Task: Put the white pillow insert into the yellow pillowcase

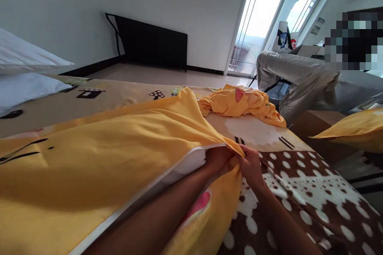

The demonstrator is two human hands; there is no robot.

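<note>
A yellow pillowcase (128, 139) with a printed face and a pink heart lies across the bed in front of me. Its long white-edged opening gapes toward me, and part of a white pillow (196, 158) shows inside. My left hand (220, 157) reaches through this opening into the far right corner; cloth hides its fingers. From outside, my right hand (250, 162) pinches the same corner between thumb and fingers. The two hands are close together, with the cloth of the corner between them.
A crumpled yellow cloth (242, 103) lies on the patterned bedsheet (299, 191). White pillows (26, 83) are stacked at left. Another yellow pillow (356, 127) rests at right by a cardboard box (317, 127). Plastic-wrapped furniture (299, 71) and a person (356, 42) are beyond.
</note>
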